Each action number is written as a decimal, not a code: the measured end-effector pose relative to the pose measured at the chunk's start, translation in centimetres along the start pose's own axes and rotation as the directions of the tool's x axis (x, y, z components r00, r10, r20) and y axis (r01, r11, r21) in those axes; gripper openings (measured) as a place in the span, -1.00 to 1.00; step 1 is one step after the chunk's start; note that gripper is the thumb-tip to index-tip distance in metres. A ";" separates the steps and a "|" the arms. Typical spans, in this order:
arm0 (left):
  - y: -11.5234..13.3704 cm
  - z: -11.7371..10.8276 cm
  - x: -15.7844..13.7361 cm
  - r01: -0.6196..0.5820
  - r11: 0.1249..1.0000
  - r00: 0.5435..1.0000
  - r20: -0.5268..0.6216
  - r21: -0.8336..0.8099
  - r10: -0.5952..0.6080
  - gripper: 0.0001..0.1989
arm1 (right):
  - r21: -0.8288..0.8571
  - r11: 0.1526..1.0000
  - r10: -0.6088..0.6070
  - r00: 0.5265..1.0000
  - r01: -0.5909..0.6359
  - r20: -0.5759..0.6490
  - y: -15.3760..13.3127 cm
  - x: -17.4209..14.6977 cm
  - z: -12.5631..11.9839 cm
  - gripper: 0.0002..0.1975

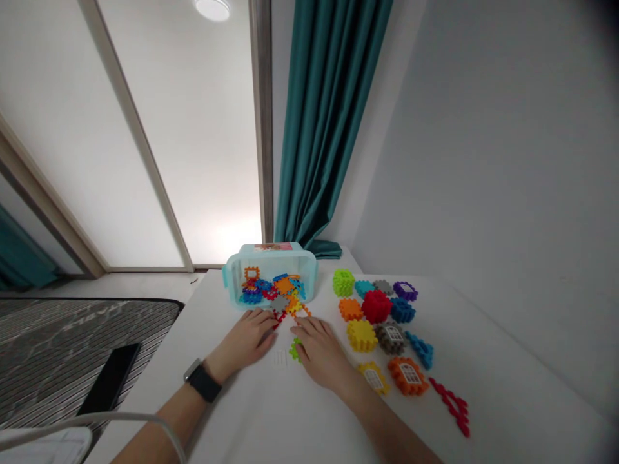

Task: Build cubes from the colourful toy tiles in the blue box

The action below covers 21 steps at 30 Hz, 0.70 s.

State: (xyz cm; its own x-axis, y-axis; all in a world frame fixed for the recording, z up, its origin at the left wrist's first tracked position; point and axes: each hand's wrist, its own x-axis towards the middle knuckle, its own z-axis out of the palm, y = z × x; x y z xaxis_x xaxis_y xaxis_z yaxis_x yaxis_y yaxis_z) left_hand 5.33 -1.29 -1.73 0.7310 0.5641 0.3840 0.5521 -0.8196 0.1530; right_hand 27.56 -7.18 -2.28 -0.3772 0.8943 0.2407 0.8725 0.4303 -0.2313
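I made out a printed label [273, 246] on the pale blue tub [264, 256], too small to read. My left hand [249, 338] had its fingertips at a red piece [280, 316] by the tub's rim; I could not tell whether that grip was pinching it. My right hand [314, 348] partly hid a green piece [294, 350] on the white counter [251, 419], and its fingers masked that grip too, so I could not judge it. A white grid [280, 357] between the 2 hands nearly blended into the surface. The tub, mouth toward me, held loose blue pieces [251, 298] and orange pieces [283, 285]. Rightward sat a lime block [343, 283], a red block [376, 307] and an orange block [409, 388] bearing 1 white window [411, 374].
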 end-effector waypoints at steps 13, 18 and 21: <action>0.2 0.3 -1.2 0.095 0.992 0.993 -0.055 -0.082 -0.100 -0.75 | 0.040 0.999 -0.015 1.000 0.014 0.004 0.2 -0.8 0.3 -0.65; 0.1 0.5 -1.3 0.152 0.982 0.988 -0.002 -0.110 -0.153 -0.74 | 0.048 0.999 -0.006 0.999 0.005 0.038 0.2 -0.8 0.1 -0.64; 0.1 0.7 -1.2 0.172 0.977 0.985 0.014 -0.126 -0.172 -0.78 | 0.056 0.998 -0.003 0.999 0.000 0.054 0.2 -0.8 0.0 -0.63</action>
State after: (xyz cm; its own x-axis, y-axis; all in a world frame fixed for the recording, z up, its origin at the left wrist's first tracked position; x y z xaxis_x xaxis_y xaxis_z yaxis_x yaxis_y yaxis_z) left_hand 4.77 -1.92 -2.76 0.6305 0.6980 0.3395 0.6148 -0.7161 0.3306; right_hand 28.03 -7.76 -2.56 -0.3958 0.8985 0.1900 0.8540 0.4362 -0.2836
